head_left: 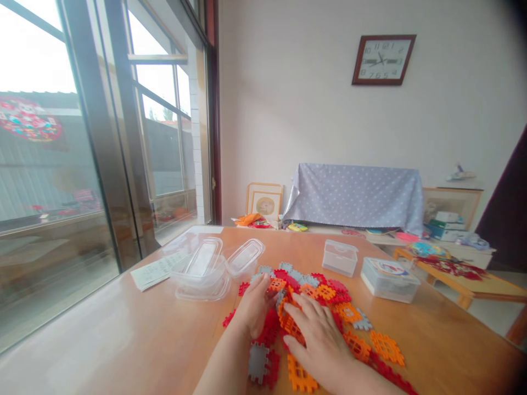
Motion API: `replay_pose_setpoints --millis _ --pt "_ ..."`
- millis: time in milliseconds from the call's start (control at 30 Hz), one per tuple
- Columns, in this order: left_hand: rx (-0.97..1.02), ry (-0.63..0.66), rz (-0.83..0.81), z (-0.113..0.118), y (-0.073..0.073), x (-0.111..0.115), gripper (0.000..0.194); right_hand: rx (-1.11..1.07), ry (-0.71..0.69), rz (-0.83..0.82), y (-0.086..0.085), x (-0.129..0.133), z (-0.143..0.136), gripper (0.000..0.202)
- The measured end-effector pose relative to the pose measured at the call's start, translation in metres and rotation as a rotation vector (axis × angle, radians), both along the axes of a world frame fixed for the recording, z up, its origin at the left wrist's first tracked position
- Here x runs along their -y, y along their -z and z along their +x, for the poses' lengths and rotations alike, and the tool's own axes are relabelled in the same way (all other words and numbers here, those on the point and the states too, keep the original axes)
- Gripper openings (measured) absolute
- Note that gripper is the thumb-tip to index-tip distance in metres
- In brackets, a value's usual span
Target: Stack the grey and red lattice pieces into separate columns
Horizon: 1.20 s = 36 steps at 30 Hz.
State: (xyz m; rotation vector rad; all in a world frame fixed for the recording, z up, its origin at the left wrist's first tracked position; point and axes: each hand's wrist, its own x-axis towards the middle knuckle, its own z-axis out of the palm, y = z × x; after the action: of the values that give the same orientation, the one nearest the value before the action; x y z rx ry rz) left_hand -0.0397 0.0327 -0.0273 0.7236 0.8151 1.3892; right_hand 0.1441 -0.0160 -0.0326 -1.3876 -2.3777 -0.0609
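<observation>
Red, orange and grey notched plastic tiles lie heaped on the wooden table. My left hand (256, 307) is at the heap's left side, thumb up and fingers curled beside an orange-red tile (276, 285); what its fingers hold, if anything, is hidden. My right hand (315, 332) rests with spread fingers over orange tiles in the middle of the heap. Between the hands stands a small grey piece (281, 298). A grey tile (258, 362) and an orange window tile (302, 376) lie nearer to me. Farther right is a loose orange tile (387, 347).
Clear plastic containers (201, 277) and a lid (246, 257) stand at the left, beside a paper sheet (154, 272). An open clear box (340, 258) and a lidded box (390, 281) are at the back right of the table (135, 334).
</observation>
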Motion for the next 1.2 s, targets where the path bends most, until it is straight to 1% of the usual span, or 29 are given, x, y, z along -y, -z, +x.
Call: replay_pose_setpoints --millis 67,133,267,367,433,533,567,633,700,767,833,900,933,1067,1133,1200 --pt "0.079 0.053 -0.026 0.0 -0.003 0.001 0.047 0.013 0.073 -0.011 -0.002 -0.01 0.0 0.049" --pt "0.098 0.071 -0.053 -0.001 -0.006 0.001 0.05 0.017 0.142 -0.008 -0.003 -0.021 0.005 0.043" --pt "0.068 0.025 -0.061 -0.003 -0.007 0.0 0.049 0.037 0.27 0.013 0.003 -0.039 0.029 0.031" --pt "-0.02 -0.015 -0.03 -0.004 -0.004 -0.001 0.05 0.045 0.365 0.053 0.01 -0.046 0.051 0.032" --pt "-0.208 -0.073 0.053 -0.004 -0.001 -0.002 0.049 0.026 0.395 0.073 0.011 -0.048 0.062 0.035" --pt "-0.655 -0.209 0.25 -0.003 0.004 -0.002 0.046 -0.018 0.404 0.091 0.006 -0.046 0.071 0.035" --pt "-0.808 -0.226 0.318 -0.002 0.005 -0.002 0.046 -0.032 0.406 0.093 0.004 -0.044 0.073 0.035" --pt "-1.071 -0.184 0.435 0.0 0.009 -0.001 0.046 -0.056 0.428 0.081 0.001 -0.039 0.079 0.036" --pt "-1.284 -0.089 0.505 0.003 0.013 0.0 0.046 -0.069 0.484 0.042 0.001 -0.032 0.088 0.04" --pt "-1.435 -0.026 0.511 0.005 0.016 0.002 0.051 -0.071 0.554 0.0 0.005 -0.025 0.098 0.048" --pt "-1.521 -0.018 0.486 0.006 0.017 0.004 0.053 -0.073 0.596 -0.037 0.012 -0.018 0.107 0.059" --pt "-1.569 -0.05 0.455 0.006 0.015 0.005 0.048 -0.093 0.578 -0.072 0.02 -0.013 0.111 0.065" --pt "-1.587 -0.071 0.439 0.005 0.014 0.005 0.045 -0.112 0.55 -0.084 0.024 -0.013 0.11 0.064" --pt "-1.616 -0.161 0.381 0.0 0.011 0.003 0.04 -0.203 0.421 -0.052 0.031 -0.022 0.1 0.044" --pt "-1.586 -0.206 0.365 -0.002 0.011 0.001 0.04 -0.236 0.396 -0.02 0.031 -0.03 0.094 0.035" --pt "-1.524 -0.241 0.355 -0.003 0.012 -0.001 0.039 -0.266 0.369 0.003 0.029 -0.037 0.088 0.031"
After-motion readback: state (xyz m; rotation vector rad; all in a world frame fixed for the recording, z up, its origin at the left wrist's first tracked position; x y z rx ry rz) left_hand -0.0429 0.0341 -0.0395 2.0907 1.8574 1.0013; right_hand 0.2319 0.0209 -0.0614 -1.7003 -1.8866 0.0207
